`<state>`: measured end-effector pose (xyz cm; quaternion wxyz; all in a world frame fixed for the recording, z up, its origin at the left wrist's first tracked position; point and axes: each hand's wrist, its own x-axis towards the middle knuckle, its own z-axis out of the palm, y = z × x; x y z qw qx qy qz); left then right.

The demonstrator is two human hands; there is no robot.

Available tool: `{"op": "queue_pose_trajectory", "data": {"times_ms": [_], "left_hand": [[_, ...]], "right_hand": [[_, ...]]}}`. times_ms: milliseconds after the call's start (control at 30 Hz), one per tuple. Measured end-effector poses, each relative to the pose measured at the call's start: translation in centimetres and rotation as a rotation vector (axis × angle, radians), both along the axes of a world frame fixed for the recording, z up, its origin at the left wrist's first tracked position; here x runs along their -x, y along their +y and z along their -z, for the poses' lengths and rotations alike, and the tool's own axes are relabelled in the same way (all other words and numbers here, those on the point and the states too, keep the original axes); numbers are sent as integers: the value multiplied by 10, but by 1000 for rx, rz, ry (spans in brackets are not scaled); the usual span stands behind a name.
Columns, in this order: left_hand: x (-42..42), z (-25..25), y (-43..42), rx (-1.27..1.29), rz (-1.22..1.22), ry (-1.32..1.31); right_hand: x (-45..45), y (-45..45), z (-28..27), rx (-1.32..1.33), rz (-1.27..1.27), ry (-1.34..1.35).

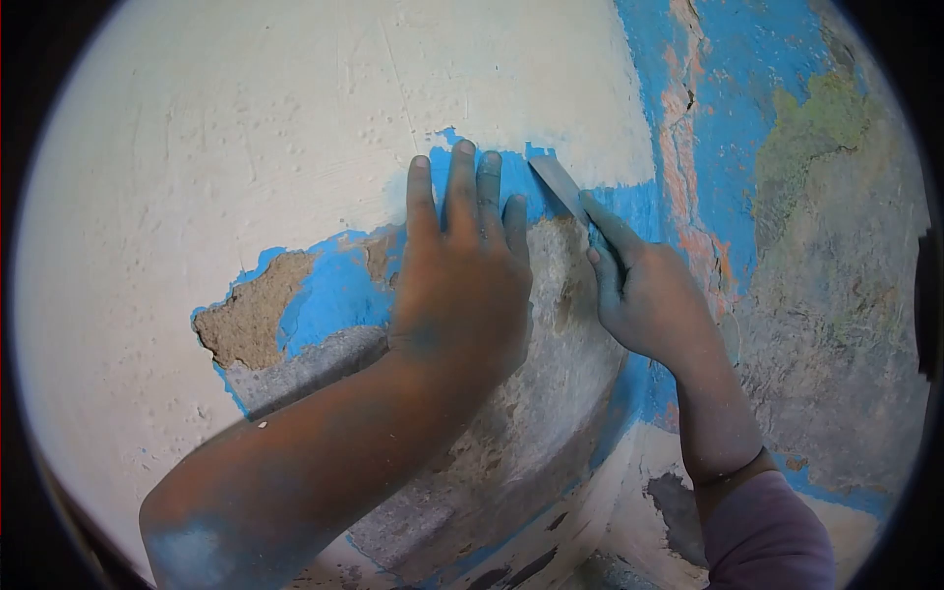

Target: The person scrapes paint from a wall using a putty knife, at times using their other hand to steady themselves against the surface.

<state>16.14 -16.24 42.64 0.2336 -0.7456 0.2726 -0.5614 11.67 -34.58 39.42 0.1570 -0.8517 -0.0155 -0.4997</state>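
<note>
Your right hand [644, 295] was clenched around the handle of the scraper [559, 184], whose blade pointed toward 11 o'clock and lay at the ragged edge where cream paint [246, 128] met blue paint [344, 295]. The scraper was just beside your left hand [462, 265], at its 1 o'clock, with a narrow strip of blue between fingertips and blade.

Your left hand was released, grasping nothing, its back toward you and its fingers spread toward 12 o'clock over the blue. The palm was hidden, so how firmly it pressed could not be told. Its longest fingertips were near the cream edge.

From that hand, open cream surface ran from 9 round to 12 o'clock, giving you wide room. At 9 o'clock, a rough brown patch [251, 315] had a jagged blue rim. Bare grey plaster [565, 334] spread from 3 to 6 o'clock, partly behind your left forearm [295, 472]. Past the scraper, at 2 o'clock, a cracked pinkish strip [680, 147] ran roughly upright between blue areas.
</note>
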Motion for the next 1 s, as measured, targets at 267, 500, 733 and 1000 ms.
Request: {"op": "queue_pose_trajectory", "data": {"times_ms": [267,500,733,1000], "left_hand": [[0,0,2,-18,30,14],[-1,-1,2,-22,29,4],[-3,2,-4,-31,41,30],[-3,2,-3,-57,25,34]], "right_hand": [[-5,-4,5,3,20,-12],[11,-3,6,-12,23,72],[3,-6,-9,-17,-4,21],[5,-8,-8,13,16,75]]}}
